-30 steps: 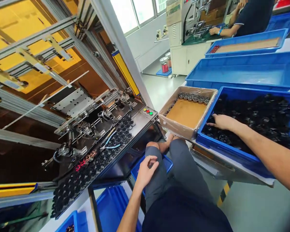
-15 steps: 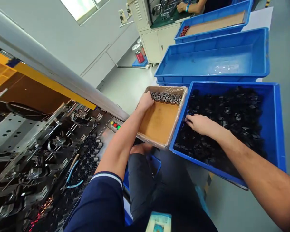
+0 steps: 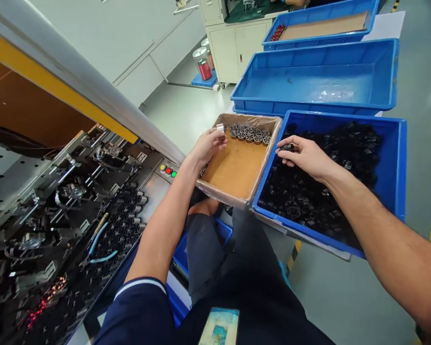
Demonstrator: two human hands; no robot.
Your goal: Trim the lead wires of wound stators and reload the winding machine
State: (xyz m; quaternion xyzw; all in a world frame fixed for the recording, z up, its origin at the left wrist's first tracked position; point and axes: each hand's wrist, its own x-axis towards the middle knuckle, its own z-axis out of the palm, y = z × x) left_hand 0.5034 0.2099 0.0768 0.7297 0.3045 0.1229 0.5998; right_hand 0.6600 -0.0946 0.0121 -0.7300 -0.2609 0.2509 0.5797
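Observation:
My left hand (image 3: 210,144) pinches a small silver motor core (image 3: 220,127) above the left rim of a plastic-lined carton (image 3: 233,198). Rows of similar round, spoked cores (image 3: 249,133) stand upright along the carton's far side, on its brown floor. Over the left edge of the blue bin (image 3: 401,163), my right hand (image 3: 301,155) is closed on a small black plastic part (image 3: 286,147), mostly covered by the fingers. A loose heap of black plastic parts (image 3: 330,167) fills much of that bin.
To the left is a machine bench with black fixtures, silver cores (image 3: 139,200), blue-handled pliers (image 3: 100,244) and push buttons (image 3: 168,171). A slanting grey post (image 3: 129,112) stands between bench and carton. Beyond are blue trays (image 3: 316,79) and a co-worker's arm (image 3: 294,2).
My left hand has lifted a core from the carton's far left corner and drawn back. The right hand has risen from the black heap with a part between its fingers.

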